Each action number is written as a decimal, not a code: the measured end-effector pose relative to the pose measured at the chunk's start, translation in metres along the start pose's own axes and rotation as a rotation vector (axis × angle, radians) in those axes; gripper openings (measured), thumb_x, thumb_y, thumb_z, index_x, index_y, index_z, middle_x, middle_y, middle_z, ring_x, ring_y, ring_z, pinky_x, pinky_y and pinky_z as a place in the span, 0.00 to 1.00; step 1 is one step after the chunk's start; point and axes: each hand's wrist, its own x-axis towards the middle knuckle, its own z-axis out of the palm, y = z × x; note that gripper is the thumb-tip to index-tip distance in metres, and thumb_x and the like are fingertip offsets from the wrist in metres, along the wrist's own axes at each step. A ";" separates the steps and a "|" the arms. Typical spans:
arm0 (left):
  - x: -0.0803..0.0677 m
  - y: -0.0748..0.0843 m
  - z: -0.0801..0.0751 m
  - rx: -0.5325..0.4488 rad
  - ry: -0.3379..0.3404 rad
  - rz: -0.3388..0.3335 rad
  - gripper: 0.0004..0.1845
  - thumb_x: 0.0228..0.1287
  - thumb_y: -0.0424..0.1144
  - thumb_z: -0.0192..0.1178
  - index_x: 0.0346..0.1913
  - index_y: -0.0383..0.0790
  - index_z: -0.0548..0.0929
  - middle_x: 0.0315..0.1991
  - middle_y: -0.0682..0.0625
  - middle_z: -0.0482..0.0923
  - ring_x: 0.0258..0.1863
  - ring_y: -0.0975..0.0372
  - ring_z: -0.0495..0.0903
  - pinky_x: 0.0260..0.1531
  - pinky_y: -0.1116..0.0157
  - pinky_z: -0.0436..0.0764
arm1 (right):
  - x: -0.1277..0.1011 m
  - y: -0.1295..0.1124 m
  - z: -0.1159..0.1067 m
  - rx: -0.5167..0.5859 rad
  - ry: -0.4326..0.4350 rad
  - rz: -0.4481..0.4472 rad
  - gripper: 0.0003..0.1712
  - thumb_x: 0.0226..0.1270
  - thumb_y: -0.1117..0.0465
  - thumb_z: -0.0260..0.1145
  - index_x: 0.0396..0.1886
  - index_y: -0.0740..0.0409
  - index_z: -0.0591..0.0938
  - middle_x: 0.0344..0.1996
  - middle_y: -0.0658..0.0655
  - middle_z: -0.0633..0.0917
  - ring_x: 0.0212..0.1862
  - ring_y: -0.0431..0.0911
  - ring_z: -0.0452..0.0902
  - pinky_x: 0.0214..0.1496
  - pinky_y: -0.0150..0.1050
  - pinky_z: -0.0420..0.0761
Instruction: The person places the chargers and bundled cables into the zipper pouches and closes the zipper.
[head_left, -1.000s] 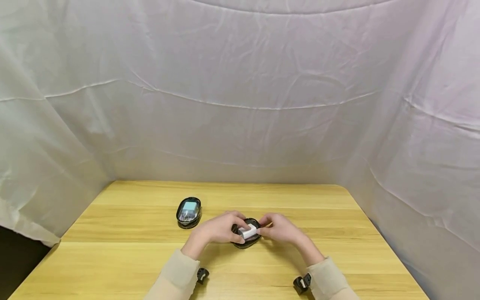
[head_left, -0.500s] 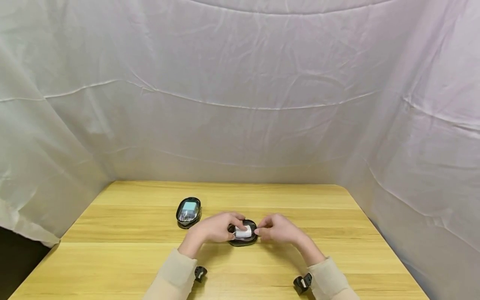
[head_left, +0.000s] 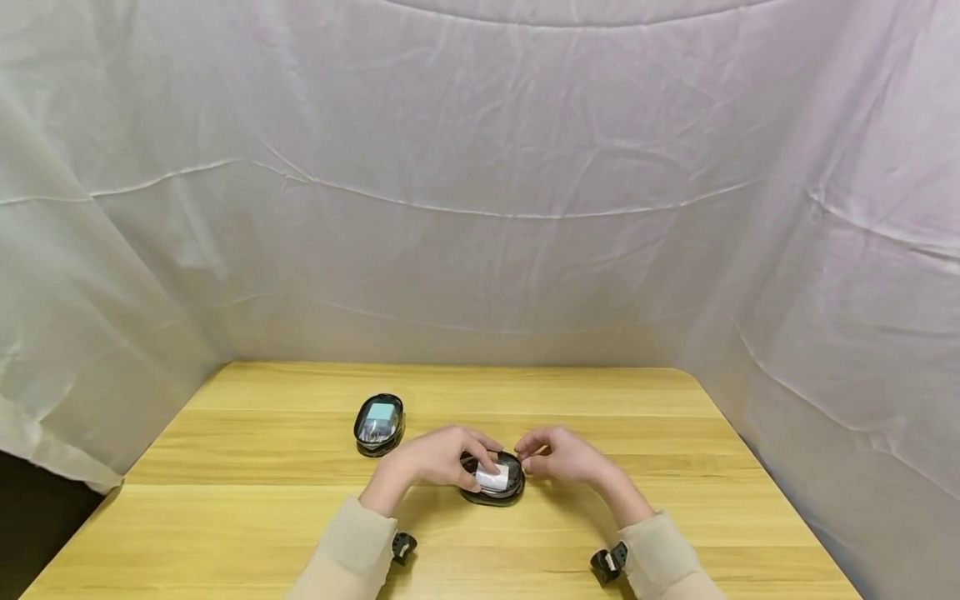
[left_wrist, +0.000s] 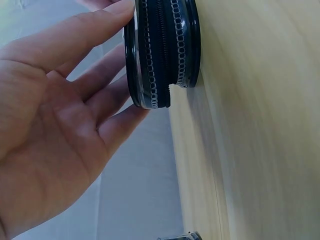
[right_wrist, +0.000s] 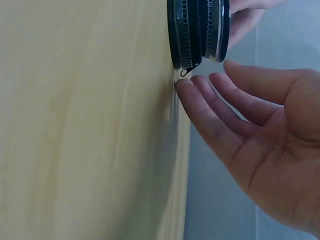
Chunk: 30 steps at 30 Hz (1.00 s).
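1. While the left hand (head_left: 431,460) rests straight fingers on the black zip case (head_left: 493,480), its grip stays loose, clamped on nothing.
2. That case lies mid-worktop (head_left: 675,467), a white item inside.
3. Beside it, the right hand (head_left: 562,456) hovers, fingers relaxed, apart.
4. Another case (head_left: 378,423) sits farther left.

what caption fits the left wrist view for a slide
Left hand with straight fingers touching the top of a black zippered case lying on a wooden table.

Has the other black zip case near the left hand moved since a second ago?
No. The second case sits at the same spot on the table, same distance from its far edge.
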 end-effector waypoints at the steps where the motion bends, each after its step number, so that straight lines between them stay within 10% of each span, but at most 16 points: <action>1: 0.000 0.000 0.000 -0.003 -0.001 -0.001 0.16 0.55 0.31 0.76 0.48 0.47 0.93 0.68 0.51 0.79 0.70 0.53 0.74 0.71 0.55 0.72 | 0.000 0.001 0.001 -0.002 -0.009 -0.006 0.13 0.69 0.69 0.67 0.51 0.67 0.84 0.43 0.57 0.87 0.41 0.47 0.82 0.39 0.39 0.84; 16: 0.002 0.000 0.002 -0.011 -0.014 -0.005 0.16 0.54 0.31 0.77 0.46 0.50 0.93 0.67 0.55 0.80 0.69 0.56 0.74 0.71 0.58 0.72 | -0.001 0.002 0.006 -0.024 -0.036 -0.046 0.16 0.68 0.74 0.66 0.54 0.69 0.85 0.50 0.65 0.88 0.42 0.47 0.85 0.44 0.42 0.88; 30: 0.004 0.001 0.004 -0.022 -0.023 0.009 0.17 0.54 0.30 0.77 0.46 0.49 0.94 0.66 0.55 0.80 0.68 0.58 0.75 0.67 0.65 0.74 | -0.004 -0.002 0.008 -0.033 -0.038 0.018 0.07 0.66 0.76 0.67 0.42 0.67 0.86 0.34 0.55 0.87 0.36 0.46 0.83 0.39 0.42 0.87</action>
